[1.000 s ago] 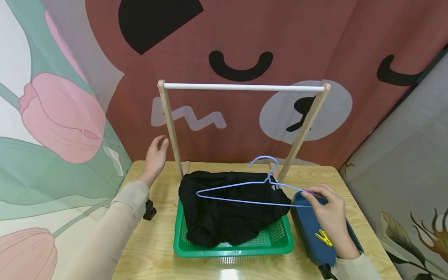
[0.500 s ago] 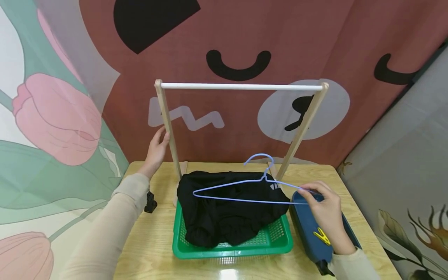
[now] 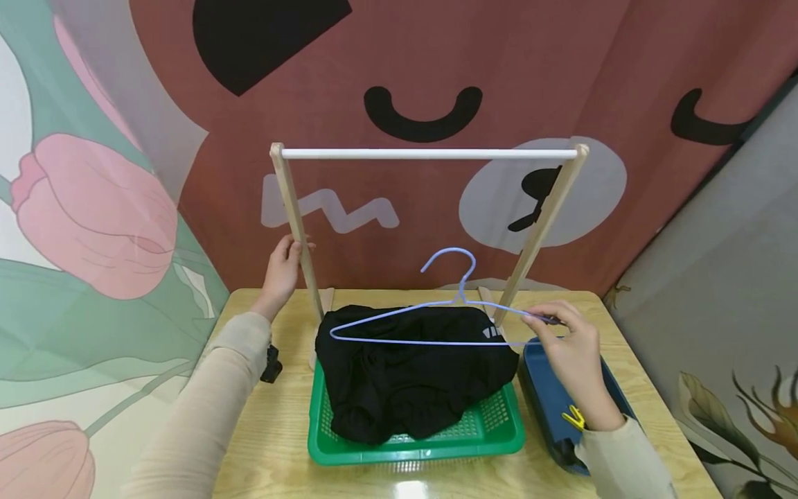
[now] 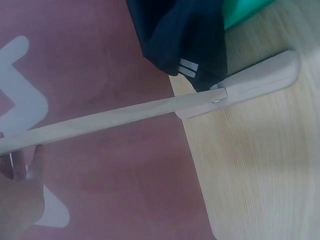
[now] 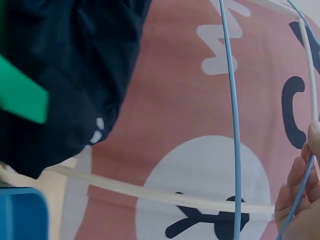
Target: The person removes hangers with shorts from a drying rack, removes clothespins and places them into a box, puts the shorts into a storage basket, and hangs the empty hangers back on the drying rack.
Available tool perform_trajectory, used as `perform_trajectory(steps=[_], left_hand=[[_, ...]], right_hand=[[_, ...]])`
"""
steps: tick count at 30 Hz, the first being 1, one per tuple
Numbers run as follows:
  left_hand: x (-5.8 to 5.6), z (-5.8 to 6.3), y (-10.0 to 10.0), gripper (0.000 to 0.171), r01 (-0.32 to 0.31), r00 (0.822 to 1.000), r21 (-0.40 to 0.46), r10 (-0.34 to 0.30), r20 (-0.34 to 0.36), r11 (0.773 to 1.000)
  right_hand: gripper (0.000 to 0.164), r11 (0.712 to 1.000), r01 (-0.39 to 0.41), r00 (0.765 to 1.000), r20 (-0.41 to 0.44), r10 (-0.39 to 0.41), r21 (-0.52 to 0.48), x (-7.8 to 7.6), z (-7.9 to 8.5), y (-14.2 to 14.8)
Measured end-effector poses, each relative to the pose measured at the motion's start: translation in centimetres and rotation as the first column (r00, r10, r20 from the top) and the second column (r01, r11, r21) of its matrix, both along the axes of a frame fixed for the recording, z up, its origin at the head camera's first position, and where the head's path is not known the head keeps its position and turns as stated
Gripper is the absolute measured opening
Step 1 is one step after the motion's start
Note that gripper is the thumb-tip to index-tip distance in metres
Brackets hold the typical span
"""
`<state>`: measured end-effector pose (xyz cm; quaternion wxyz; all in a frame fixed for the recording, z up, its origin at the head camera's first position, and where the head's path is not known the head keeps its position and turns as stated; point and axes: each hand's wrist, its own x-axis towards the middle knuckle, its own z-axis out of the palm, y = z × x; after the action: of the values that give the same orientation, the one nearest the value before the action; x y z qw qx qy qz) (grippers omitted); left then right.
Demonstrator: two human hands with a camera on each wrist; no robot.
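Observation:
My right hand [image 3: 572, 350] pinches the right end of a light blue clothes hanger [image 3: 399, 342], held up with its hook toward the rack. Behind the hanger in the head view lies a bunched black garment [image 3: 411, 388] with a small white mark, heaped in a green basket [image 3: 355, 454]. My left hand [image 3: 282, 274] grips the left wooden post [image 3: 289, 197] of a small clothes rack, fingertips showing past its far side. In the left wrist view that post [image 4: 125, 118] runs down to a flat foot on the table.
The rack's white rail [image 3: 430, 154] spans two posts above the basket. To the right stands a blue tray [image 3: 542, 388] with a yellow clothespin [image 3: 573, 417]. A small black object [image 3: 271, 365] lies by my left sleeve. A patterned curtain [image 3: 430, 229] hangs behind the table.
My left hand has closed from beside the post onto it. My right hand has lifted the hanger and moved it slightly left, toward the rack.

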<state>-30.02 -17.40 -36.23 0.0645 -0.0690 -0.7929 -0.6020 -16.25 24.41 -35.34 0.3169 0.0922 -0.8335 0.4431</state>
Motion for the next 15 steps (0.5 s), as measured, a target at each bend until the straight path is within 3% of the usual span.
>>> perform_trajectory(steps=[7,11,15], left_hand=[[-1.5,-2.5,-0.1,0.042,-0.044,0.998,0.061,0.046,-0.030,0.997],[-2.2,-3.8,-0.1,0.046,-0.088,0.994,0.049,0.091,-0.067,0.995],[-2.4,-4.2,0.1,0.047,-0.116,0.990,0.058,0.120,-0.071,0.992]], right_hand=[[0.014,0.998,-0.061,0.992,-0.106,0.061,0.000,-1.8,2.1,-0.3],[0.014,1.000,-0.022,0.994,-0.111,0.020,-0.017,-3.9,2.2,0.6],[0.012,1.000,0.020,0.996,-0.090,-0.021,-0.013,-5.8,2.8,1.1]])
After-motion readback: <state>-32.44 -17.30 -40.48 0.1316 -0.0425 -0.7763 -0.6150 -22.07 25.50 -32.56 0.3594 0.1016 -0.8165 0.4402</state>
